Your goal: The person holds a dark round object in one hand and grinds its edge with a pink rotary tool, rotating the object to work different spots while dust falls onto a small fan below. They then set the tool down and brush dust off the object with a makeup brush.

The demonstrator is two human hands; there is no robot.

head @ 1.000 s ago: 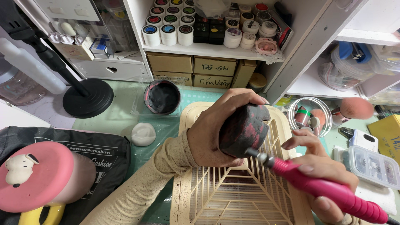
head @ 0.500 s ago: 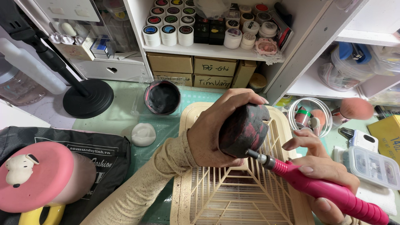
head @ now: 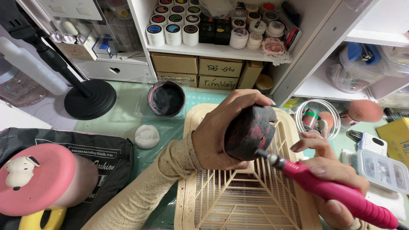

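A dark round piece [head: 250, 131] is gripped by the left hand [head: 221, 134] over the slatted tray [head: 238, 200]; a pink rotary tool [head: 336, 191] is clasped by the right hand [head: 334, 179], its tip touching the piece.

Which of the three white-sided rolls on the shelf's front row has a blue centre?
The middle roll; the left roll looks darker blue, the right roll reddish-brown.

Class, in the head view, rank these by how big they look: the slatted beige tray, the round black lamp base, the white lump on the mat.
1. Slatted beige tray, though nearest the camera.
2. Round black lamp base.
3. White lump.
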